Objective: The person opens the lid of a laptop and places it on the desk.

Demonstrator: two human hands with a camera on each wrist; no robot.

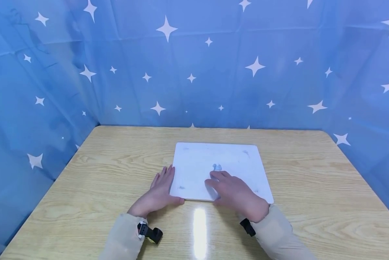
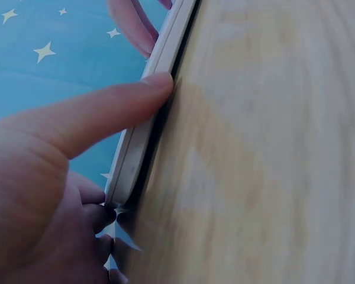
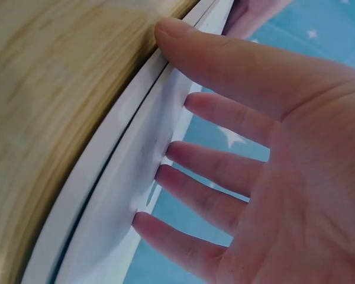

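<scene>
A flat white rectangular board [image 1: 194, 166] with rounded corners lies on the wooden table. A bluish mark [image 1: 217, 167] shows near its middle, with faint smudges by the corners. In the right wrist view its edge [image 3: 100, 160] has two layers parted by a thin dark seam. My left hand [image 1: 158, 195] lies along the left side, fingers extended, thumb against the front edge. From the front right, my right hand [image 1: 236, 195] rests its spread fingertips on the top face. Its thumb touches the front edge, over the seam. Both hands are bare below pale sleeves.
The light wooden table [image 1: 116, 155] extends on all sides of the board. A blue curtain [image 1: 210, 72] with white stars hangs behind it and at both sides. Each wrist bears a strap; a small black device [image 1: 153, 234] is on the left one.
</scene>
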